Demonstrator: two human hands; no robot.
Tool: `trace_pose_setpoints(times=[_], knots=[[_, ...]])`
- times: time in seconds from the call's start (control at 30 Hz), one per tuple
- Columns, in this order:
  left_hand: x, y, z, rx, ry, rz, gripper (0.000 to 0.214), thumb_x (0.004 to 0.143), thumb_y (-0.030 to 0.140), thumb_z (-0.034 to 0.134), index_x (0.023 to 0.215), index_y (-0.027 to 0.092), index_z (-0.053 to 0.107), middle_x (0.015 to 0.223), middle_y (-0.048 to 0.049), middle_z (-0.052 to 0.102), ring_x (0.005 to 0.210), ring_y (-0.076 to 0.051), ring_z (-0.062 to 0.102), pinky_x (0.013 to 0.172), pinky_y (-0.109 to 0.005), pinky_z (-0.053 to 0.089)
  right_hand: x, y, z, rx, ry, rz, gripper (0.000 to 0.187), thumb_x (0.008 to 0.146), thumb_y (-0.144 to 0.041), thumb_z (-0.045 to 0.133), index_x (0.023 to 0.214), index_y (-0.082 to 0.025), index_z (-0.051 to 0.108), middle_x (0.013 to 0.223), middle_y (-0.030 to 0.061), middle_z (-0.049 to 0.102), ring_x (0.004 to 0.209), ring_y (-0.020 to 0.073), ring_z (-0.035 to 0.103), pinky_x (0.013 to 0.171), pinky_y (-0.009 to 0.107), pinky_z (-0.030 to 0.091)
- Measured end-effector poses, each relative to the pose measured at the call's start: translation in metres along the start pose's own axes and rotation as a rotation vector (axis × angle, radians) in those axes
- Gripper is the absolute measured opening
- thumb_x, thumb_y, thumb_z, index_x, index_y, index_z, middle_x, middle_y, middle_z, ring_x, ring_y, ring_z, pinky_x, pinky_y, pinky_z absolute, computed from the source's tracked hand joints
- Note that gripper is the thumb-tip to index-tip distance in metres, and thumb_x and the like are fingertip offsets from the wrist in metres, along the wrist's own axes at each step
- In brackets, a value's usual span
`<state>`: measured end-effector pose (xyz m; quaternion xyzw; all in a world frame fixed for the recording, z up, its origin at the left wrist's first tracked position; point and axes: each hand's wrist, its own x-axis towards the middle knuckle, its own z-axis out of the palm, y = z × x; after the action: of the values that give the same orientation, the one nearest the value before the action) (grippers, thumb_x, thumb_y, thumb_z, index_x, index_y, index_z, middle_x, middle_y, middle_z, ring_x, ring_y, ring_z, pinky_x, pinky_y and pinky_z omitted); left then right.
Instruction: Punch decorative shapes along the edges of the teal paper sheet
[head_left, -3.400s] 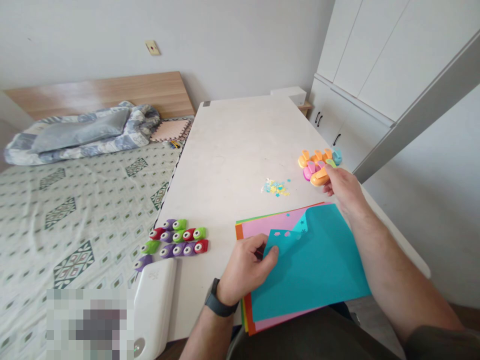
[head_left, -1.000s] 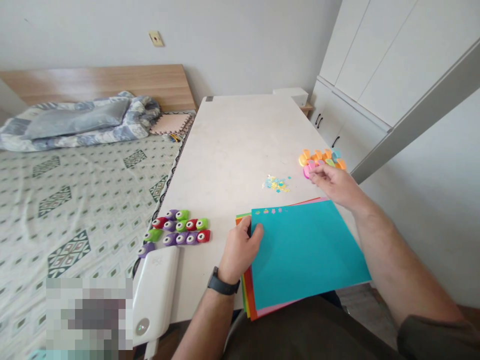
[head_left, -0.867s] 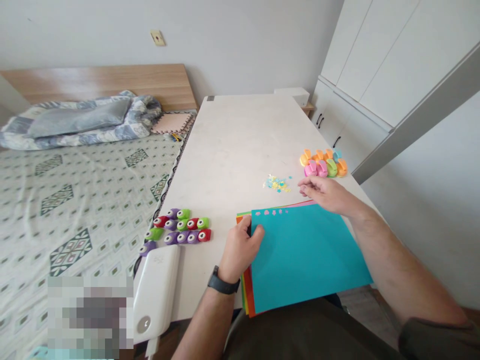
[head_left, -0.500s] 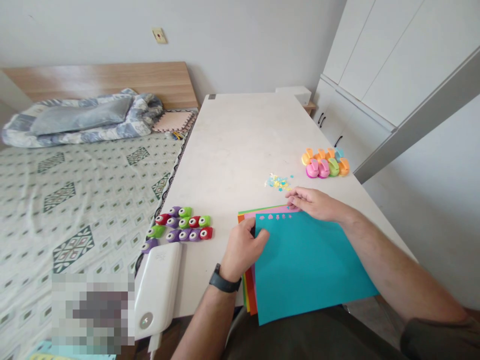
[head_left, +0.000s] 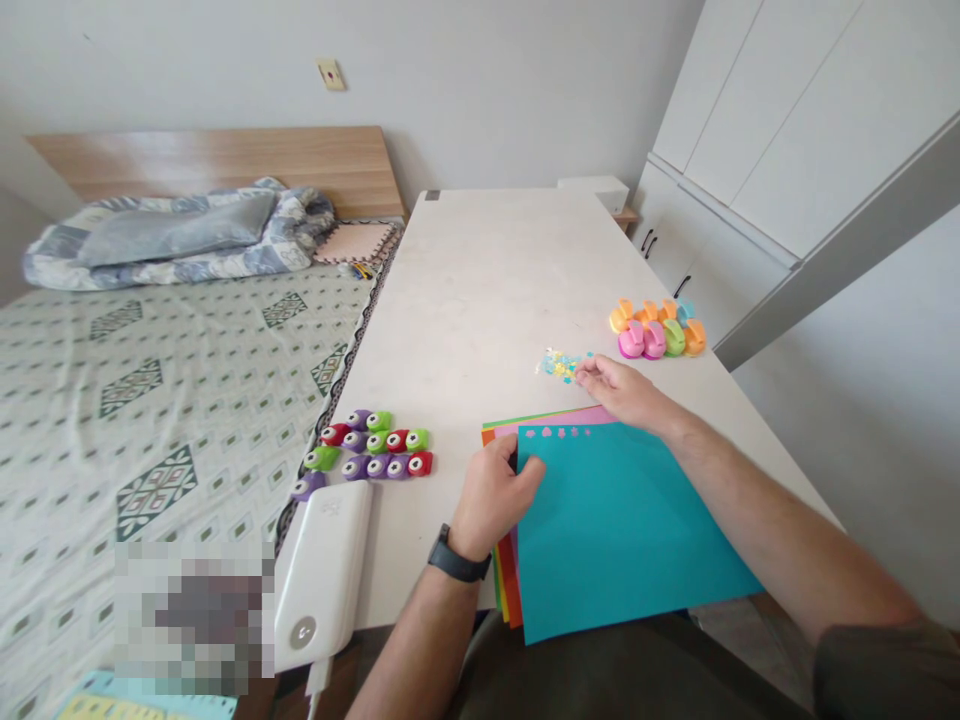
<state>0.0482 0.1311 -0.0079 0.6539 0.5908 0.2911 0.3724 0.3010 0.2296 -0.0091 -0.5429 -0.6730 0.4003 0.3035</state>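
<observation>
A blue sheet of paper point(head_left: 630, 520) tops a stack of coloured sheets point(head_left: 504, 575) at the table's front edge. A row of flower-like pink shapes point(head_left: 561, 433) shows along its upper left edge. My left hand point(head_left: 501, 490) is closed on the left edge of the blue sheet, thumb on top. Beyond the stack, my right hand point(head_left: 626, 390) has its fingertips pinched at a pile of tiny yellow, blue and white paper cut-outs point(head_left: 559, 366). Whatever lies between those fingertips is too small to make out.
Small red, green and purple craft punches point(head_left: 377, 467) stand in rows at the left, behind a white power bank point(head_left: 326, 570) with a cable. Larger orange, pink and green punches point(head_left: 654, 340) are grouped at the right. A bed point(head_left: 187, 370) adjoins the table's left side.
My right hand has moved from the top edge of the stack, where a small blue cut-out showed, forward to the cut-out pile. My left hand stays on the sheet. The view has shifted slightly.
</observation>
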Motion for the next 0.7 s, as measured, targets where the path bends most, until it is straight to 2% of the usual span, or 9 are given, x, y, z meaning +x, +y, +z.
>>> trace_pose_setpoints(times=[0.17, 0.33, 0.53, 0.7], knots=[[0.0, -0.001, 0.0, 0.02, -0.003, -0.017, 0.018, 0.086, 0.027, 0.052, 0.071, 0.019, 0.054, 0.063, 0.0047, 0.043, 0.06, -0.011, 0.039, 0.057, -0.027, 0.022, 0.011, 0.004, -0.005, 0.068, 0.117, 0.008, 0.04, 0.1, -0.057, 0.054, 0.104, -0.021, 0.069, 0.103, 0.0088, 0.077, 0.093, 0.021, 0.072, 0.082, 0.035, 0.058], [-0.001, 0.002, -0.001, 0.009, 0.013, -0.021, 0.018, 0.087, 0.028, 0.052, 0.071, 0.019, 0.053, 0.063, 0.0049, 0.044, 0.061, -0.011, 0.039, 0.058, -0.027, 0.022, 0.005, -0.003, -0.01, 0.1, 0.165, 0.035, 0.039, 0.099, -0.056, 0.057, 0.103, -0.019, 0.069, 0.102, 0.0108, 0.076, 0.095, 0.0219, 0.073, 0.08, 0.034, 0.059], [0.0, 0.006, -0.003, 0.019, 0.052, -0.041, 0.016, 0.088, 0.026, 0.051, 0.074, 0.019, 0.054, 0.064, 0.0051, 0.046, 0.061, -0.012, 0.039, 0.059, -0.029, 0.023, -0.008, -0.017, -0.011, 0.028, -0.016, 0.029, 0.038, 0.099, -0.054, 0.057, 0.105, -0.019, 0.068, 0.103, 0.0098, 0.076, 0.093, 0.0213, 0.073, 0.078, 0.032, 0.058], [0.0, 0.005, -0.003, -0.013, 0.081, -0.025, 0.016, 0.09, 0.025, 0.051, 0.075, 0.019, 0.054, 0.065, 0.0051, 0.046, 0.062, -0.012, 0.04, 0.06, -0.028, 0.024, -0.012, -0.021, -0.009, -0.048, -0.111, 0.047, 0.03, 0.097, -0.047, 0.061, 0.11, -0.021, 0.071, 0.099, 0.0073, 0.078, 0.089, 0.0215, 0.073, 0.077, 0.032, 0.057]])
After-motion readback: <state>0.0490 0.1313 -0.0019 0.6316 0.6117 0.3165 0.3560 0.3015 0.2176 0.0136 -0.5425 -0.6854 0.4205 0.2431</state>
